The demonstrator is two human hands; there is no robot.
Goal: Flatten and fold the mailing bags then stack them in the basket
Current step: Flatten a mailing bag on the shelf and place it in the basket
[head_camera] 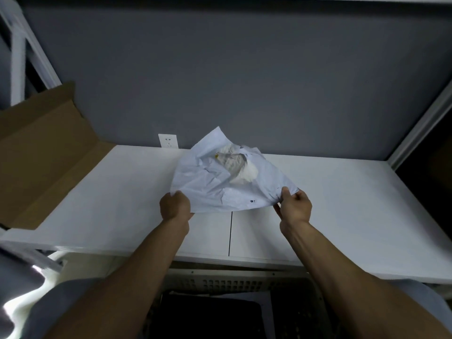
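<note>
Step in hand: flattening. I held one mailing bag [215, 189] by its near edge, one corner in each grip. My left grip [175, 205] was clenched around the left corner, fingers curled over the film. My right grip [294, 206] pinched the right corner between thumb and fingers. The bag was stretched between the two grips over the middle of the bench [117, 192]. It was creased throughout, with a paler crumpled patch near its centre and its far corner peaked up toward the wall. I could not tell whether the far part touched the bench.

Folding had not begun, by my judgement.

Next move, as judged:
1. Lower the bag until it lies fully on the bench.
2. Keep tension across the near edge so the far corner drops flat instead of doubling under.
3. Release one corner and press the creases outward with a flat palm.

The basket [232, 281] sat below the near edge of the bench, between my forearms. Its contents were too dark to make out. A cardboard box [49, 155] stood at the left end of the bench, well apart from the bag.
</note>
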